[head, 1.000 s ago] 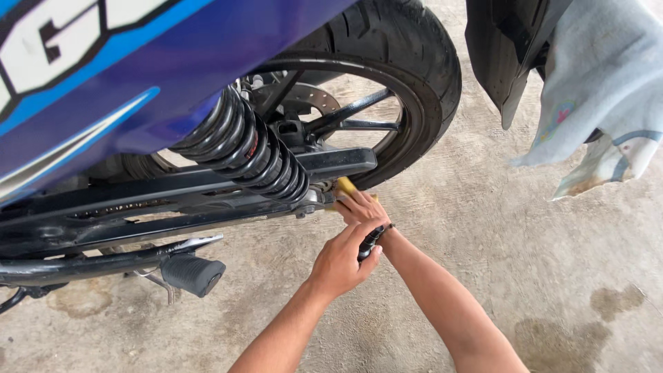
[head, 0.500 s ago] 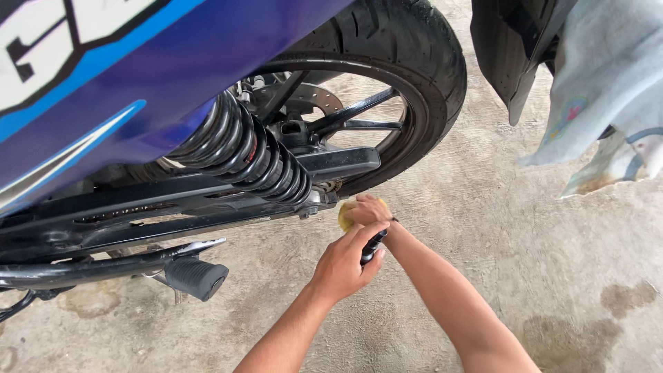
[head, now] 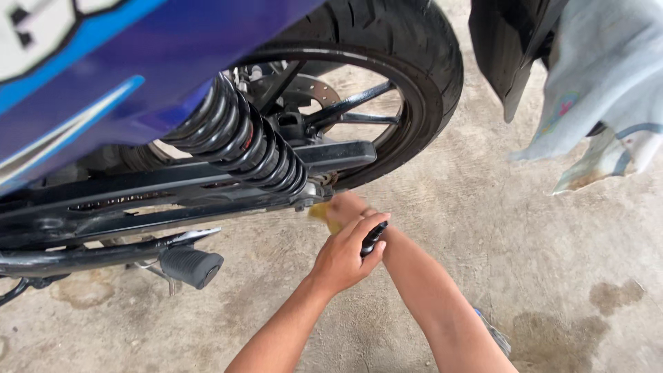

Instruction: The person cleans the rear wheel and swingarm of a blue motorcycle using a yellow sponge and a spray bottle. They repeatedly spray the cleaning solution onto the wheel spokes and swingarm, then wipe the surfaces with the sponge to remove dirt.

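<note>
Rough grey concrete floor (head: 483, 207), stained darker at lower right and lower left. Left hand (head: 343, 257) closed around black tool handle (head: 373, 239), handle end poking out above the knuckles. Right hand (head: 345, 209) crossed behind the left, curled around a small yellow piece (head: 320, 213), just beside the lower end of the black coil spring (head: 238, 141); grip partly hidden by the left hand, cannot tell how tight. Yellow piece right below the spring's bottom mount, close to the black swing arm (head: 207, 186). Beyond: rear wheel (head: 414, 62) with black spokes and brake disc, upright on the floor. Blue bodywork (head: 138, 62) overhead at upper left. Rubber footpeg (head: 192, 266) sticking out at lower left, well apart from both hands. Pale cloth (head: 601, 97) hanging at upper right.
</note>
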